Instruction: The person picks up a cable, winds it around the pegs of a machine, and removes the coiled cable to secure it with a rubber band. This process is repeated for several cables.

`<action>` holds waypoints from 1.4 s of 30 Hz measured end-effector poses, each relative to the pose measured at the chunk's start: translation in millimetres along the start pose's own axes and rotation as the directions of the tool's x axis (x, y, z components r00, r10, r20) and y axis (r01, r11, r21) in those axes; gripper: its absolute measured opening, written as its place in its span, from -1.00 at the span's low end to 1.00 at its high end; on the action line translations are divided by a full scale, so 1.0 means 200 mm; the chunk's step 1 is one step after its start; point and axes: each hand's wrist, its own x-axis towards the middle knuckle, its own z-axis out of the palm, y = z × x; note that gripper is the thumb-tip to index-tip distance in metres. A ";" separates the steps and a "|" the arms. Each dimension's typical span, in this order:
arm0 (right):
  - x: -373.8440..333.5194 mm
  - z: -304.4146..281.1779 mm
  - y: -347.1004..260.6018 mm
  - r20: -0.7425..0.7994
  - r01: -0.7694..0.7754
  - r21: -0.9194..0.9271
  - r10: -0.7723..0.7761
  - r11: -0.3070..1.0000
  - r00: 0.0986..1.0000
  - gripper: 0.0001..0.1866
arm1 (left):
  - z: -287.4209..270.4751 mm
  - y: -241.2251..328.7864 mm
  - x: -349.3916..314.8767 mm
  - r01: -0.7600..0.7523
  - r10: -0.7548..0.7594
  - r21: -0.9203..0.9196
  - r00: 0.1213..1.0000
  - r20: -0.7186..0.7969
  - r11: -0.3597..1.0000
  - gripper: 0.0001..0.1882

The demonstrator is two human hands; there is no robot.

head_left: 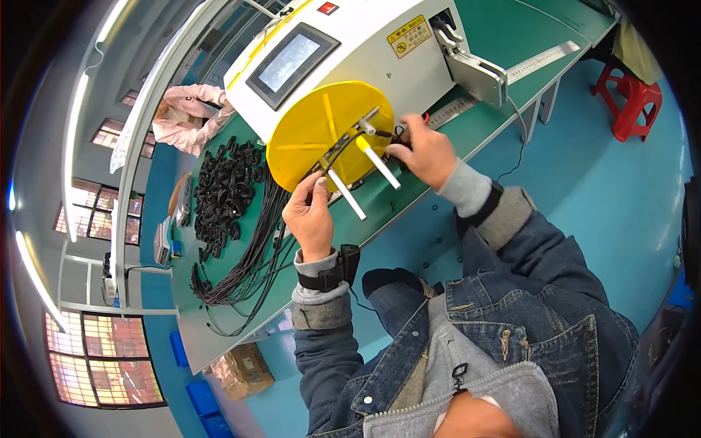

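A green workbench (504,22) was spread beneath the work, and on it a white winding machine (365,58) with a tilted touchscreen (292,62) was set. On the machine's near face, a yellow winding disc (296,142) was mounted, its lower-left edge reached by the person's left hand. To the left of the disc, a pile of black coils (223,190) was heaped, and beside it a bundle of loose cables (255,266) was laid lengthwise toward the bench's near corner.

The left hand (310,219) was closed in a narrow pinch, thumb against forefinger, on the black cable. The right hand (429,153) was held at the disc's right edge, thumb and forefinger apart with dark cable between them; whether it was gripped could not be told.

Two white rods (347,196) were seen projecting from the disc toward the person. The black cable (339,150) was stretched in a shallow arc across the disc's face, between the hands. The step in hand was judged to be the seating of the cable for winding; for the next move, a snug lie and fingers clear of the disc seemed to be called for.
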 end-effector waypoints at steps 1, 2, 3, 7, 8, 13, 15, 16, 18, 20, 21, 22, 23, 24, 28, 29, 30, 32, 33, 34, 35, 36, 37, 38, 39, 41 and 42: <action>-0.05 -0.04 0.03 -0.025 -0.021 0.016 0.021 1.000 0.999 -0.78 | -0.01 -0.01 -0.01 0.001 -0.001 -0.001 1.000 -0.002 1.000 -0.83; -0.10 -0.09 0.07 -0.004 -0.037 0.016 0.037 0.999 0.999 -0.78 | -0.01 0.00 -0.03 -0.002 0.002 0.007 1.000 -0.004 1.000 -0.83; -0.16 -0.12 0.12 0.021 -0.051 0.024 0.050 0.998 0.999 -0.77 | -0.03 0.00 -0.04 -0.005 0.005 0.022 1.000 -0.011 1.000 -0.83; -0.36 -0.25 0.22 0.155 -0.127 0.036 0.120 0.991 0.981 -0.86 | -0.04 -0.03 -0.06 -0.001 0.004 0.034 0.998 -0.067 0.999 -0.83; -0.40 -0.27 0.23 0.220 -0.181 0.032 0.170 0.983 0.961 -0.89 | -0.05 -0.03 -0.07 0.004 0.000 0.036 0.996 -0.093 0.999 -0.83; -0.53 -0.33 0.21 0.333 -0.337 0.100 0.287 0.936 0.898 -0.88 | -0.07 0.09 -0.08 -0.300 0.326 0.391 0.945 -0.003 0.870 -0.82; -0.58 -0.33 0.21 0.381 -0.356 0.111 0.291 0.928 0.878 -0.88 | -0.06 0.13 -0.09 -0.315 0.340 0.419 0.940 0.018 0.852 -0.80; -0.59 -0.33 0.21 0.404 -0.367 0.115 0.294 0.923 0.866 -0.88 | -0.06 0.14 -0.10 -0.324 0.346 0.432 0.938 0.029 0.842 -0.79; -0.60 -0.33 0.19 0.437 -0.382 0.118 0.297 0.917 0.849 -0.88 | -0.06 0.14 -0.13 -0.320 0.344 0.431 0.939 0.022 0.844 -0.80; -0.60 -0.32 0.18 0.493 -0.417 0.116 0.312 0.901 0.812 -0.88 | -0.06 0.13 -0.16 -0.318 0.342 0.420 0.939 0.019 0.850 -0.80; -0.60 -0.32 0.17 0.496 -0.417 0.118 0.311 0.901 0.811 -0.88 | -0.06 0.12 -0.17 -0.316 0.341 0.423 0.940 0.018 0.849 -0.80; -0.60 -0.32 0.17 0.499 -0.414 0.118 0.306 0.903 0.811 -0.89 | -0.05 0.12 -0.18 -0.294 0.323 0.409 0.946 -0.002 0.864 -0.80; -0.60 -0.32 0.17 0.503 -0.411 0.119 0.302 0.904 0.810 -0.89 | -0.04 0.11 -0.20 -0.272 0.305 0.396 0.952 -0.020 0.877 -0.81; -0.59 -0.32 0.17 0.506 -0.407 0.120 0.297 0.905 0.810 -0.89 | -0.03 0.10 -0.21 -0.251 0.286 0.381 0.957 -0.039 0.890 -0.81; -0.60 -0.30 0.18 0.516 -0.422 0.129 0.302 0.898 0.801 -0.89 | 0.02 0.07 -0.27 -0.151 0.188 0.252 0.974 -0.129 0.956 -0.79; -0.59 -0.30 0.17 0.517 -0.423 0.129 0.303 0.897 0.800 -0.89 | 0.02 0.06 -0.28 -0.150 0.187 0.253 0.974 -0.129 0.956 -0.79; -0.59 -0.30 0.17 0.515 -0.413 0.139 0.291 0.900 0.806 -0.89 | 0.02 0.05 -0.29 -0.116 0.150 0.247 0.981 -0.126 0.962 -0.79; -0.57 -0.30 0.15 0.510 -0.394 0.156 0.268 0.906 0.817 -0.89 | 0.03 0.05 -0.31 -0.045 0.075 0.235 0.990 -0.122 0.971 -0.78; -0.56 -0.31 0.14 0.513 -0.395 0.156 0.268 0.905 0.815 -0.89 | 0.05 0.06 -0.31 -0.041 0.072 0.236 0.990 -0.124 0.971 -0.78; -0.55 -0.31 0.13 0.518 -0.392 0.170 0.256 0.904 0.816 -0.89 | 0.07 0.10 -0.30 -0.113 0.152 0.268 0.979 -0.132 0.957 -0.78; -0.53 -0.32 0.12 0.522 -0.388 0.185 0.244 0.903 0.817 -0.90 | 0.10 0.14 -0.28 -0.184 0.233 0.300 0.963 -0.137 0.936 -0.77; -0.51 -0.32 0.10 0.525 -0.384 0.200 0.232 0.901 0.819 -0.90 | 0.12 0.16 -0.26 -0.254 0.313 0.333 0.940 -0.137 0.908 -0.77; -0.47 -0.32 0.06 0.526 -0.383 0.205 0.229 0.901 0.819 -0.90 | 0.13 0.17 -0.23 -0.255 0.315 0.338 0.939 -0.137 0.906 -0.77; -0.42 -0.31 0.01 0.475 -0.342 0.259 0.189 0.904 0.859 -0.90 | 0.15 0.17 -0.20 -0.323 0.402 0.441 0.910 -0.098 0.837 -0.76; -0.38 -0.31 -0.02 0.418 -0.304 0.299 0.162 0.905 0.894 -0.89 | 0.18 0.16 -0.18 -0.385 0.476 0.525 0.878 -0.046 0.759 -0.75; -0.28 -0.28 -0.13 0.315 -0.194 0.319 0.089 0.928 0.945 -0.86 | 0.19 0.19 -0.16 -0.446 0.551 0.609 0.834 0.018 0.656 -0.74; -0.23 -0.27 -0.16 0.211 -0.086 0.314 0.019 0.945 0.977 -0.82 | 0.21 0.23 -0.16 -0.466 0.564 0.663 0.822 0.080 0.585 -0.74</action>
